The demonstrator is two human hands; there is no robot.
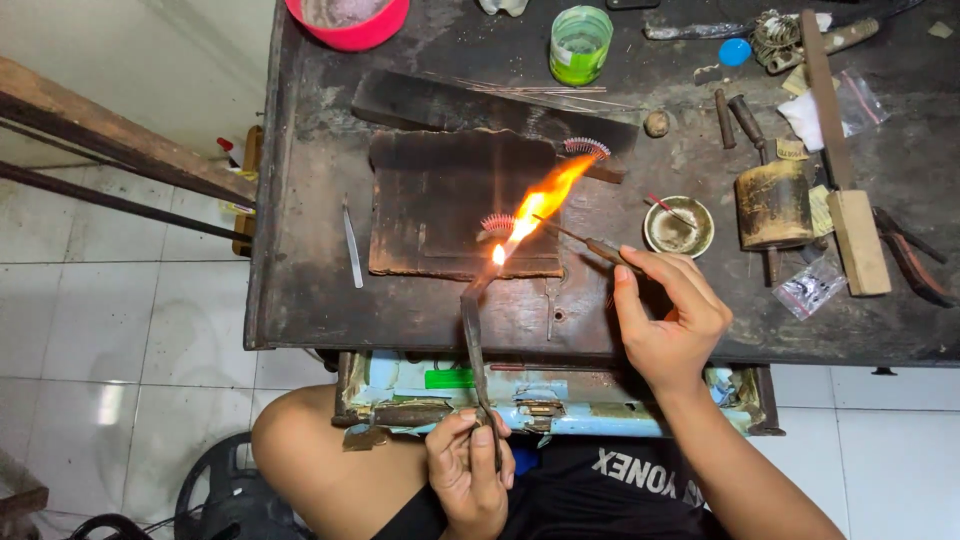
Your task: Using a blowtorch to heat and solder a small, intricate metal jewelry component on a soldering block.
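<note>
- I was in the heating step: my left hand (468, 470) was closed around the thin metal blowtorch pipe (472, 330), down near my lap, its nozzle raised over the tabletop (300, 300) edge.
- The flame (535, 208) ran up and to the right across the dark charred block (440, 205) — straight over the small coiled wire piece (497, 224) lying on it.
- My right hand (668, 320) pinched a slim pointed tool (585, 240) between thumb and fingers, wrist lifted off the tabletop, its tip held just beside the coiled piece at the flame's edge.
- A second coiled piece (586, 148) lay at the block's upper right corner, apart from the flame.
- A small metal bowl (678, 226) with a red-tipped stick in it sat just beyond my right hand.
- As I judged it, the next move called for a steady left grip so the flame stayed on the coil — and a light, exact touch from the tool tip, without nudging the piece off the block.
</note>
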